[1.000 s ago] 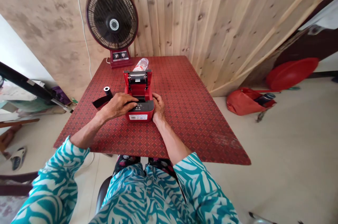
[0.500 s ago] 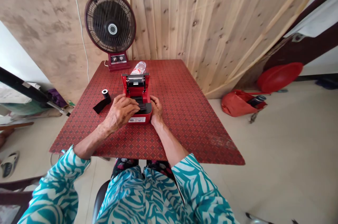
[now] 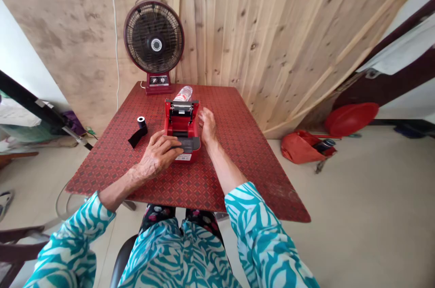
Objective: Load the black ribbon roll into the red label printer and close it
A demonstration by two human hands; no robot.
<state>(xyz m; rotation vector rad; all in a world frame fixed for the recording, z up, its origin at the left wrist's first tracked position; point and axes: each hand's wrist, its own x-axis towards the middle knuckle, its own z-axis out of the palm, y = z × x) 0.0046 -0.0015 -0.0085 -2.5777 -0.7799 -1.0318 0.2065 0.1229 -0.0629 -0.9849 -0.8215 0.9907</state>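
My left hand [image 3: 158, 154] lies curled on the dark front of the one red thermal printer [image 3: 181, 118] (clamped or merely resting, I can't tell). My right hand [image 3: 207, 127] is open, just beside the printer, holding nothing. Its lid [image 3: 181, 111] stands open. To the left lies one black roll [image 3: 141, 121] with its strip [image 3: 137, 137]; one plastic bottle [image 3: 183, 93] sits behind.

Left fingers [image 3: 169, 144] hide the red printer's dark panel [image 3: 192, 144] (only partly)

White sticker [image 3: 184, 157] on red thermal printer [image 3: 181, 118] front: txt too small, nothing legible anywhere.
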